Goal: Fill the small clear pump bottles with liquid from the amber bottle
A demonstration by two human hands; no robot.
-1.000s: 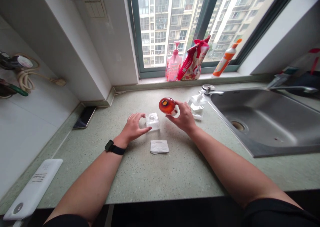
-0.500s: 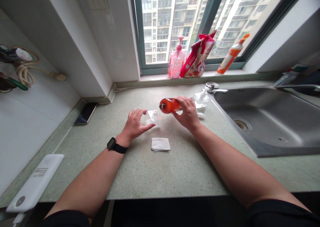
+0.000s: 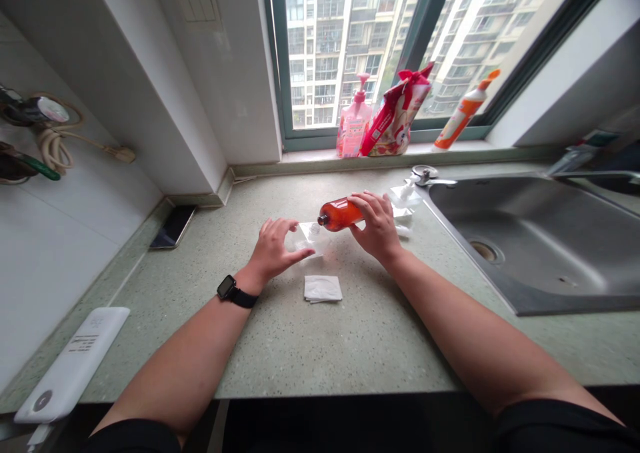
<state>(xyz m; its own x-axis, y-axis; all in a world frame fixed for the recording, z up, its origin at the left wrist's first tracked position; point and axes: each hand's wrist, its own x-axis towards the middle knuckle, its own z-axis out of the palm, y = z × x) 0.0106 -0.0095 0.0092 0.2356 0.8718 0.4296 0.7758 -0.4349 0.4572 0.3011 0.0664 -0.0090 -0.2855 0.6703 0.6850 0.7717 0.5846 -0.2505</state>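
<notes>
My right hand [image 3: 379, 225] is wrapped round an orange bottle [image 3: 339, 214] tipped on its side, its open mouth pointing left. That mouth sits right at the neck of a small clear square bottle [image 3: 310, 235]. My left hand [image 3: 273, 248], with a black watch on its wrist, grips this clear bottle and holds it slightly tilted on the speckled green counter [image 3: 350, 346]. A folded white cloth [image 3: 323, 288] lies just in front of both hands.
Clear packaging and a pump head [image 3: 404, 200] lie behind my right hand. A steel sink [image 3: 540, 240] is at the right. On the sill stand a pink pump bottle [image 3: 354, 124], a red bag [image 3: 395, 114] and an orange spray bottle [image 3: 465, 112]. Left: a phone [image 3: 171, 226], a white power bank [image 3: 73, 363].
My right hand has tipped the orange bottle from bottom-toward-me to lying sideways, mouth lowered to the clear bottle. My left hand tilted the clear bottle a little.
</notes>
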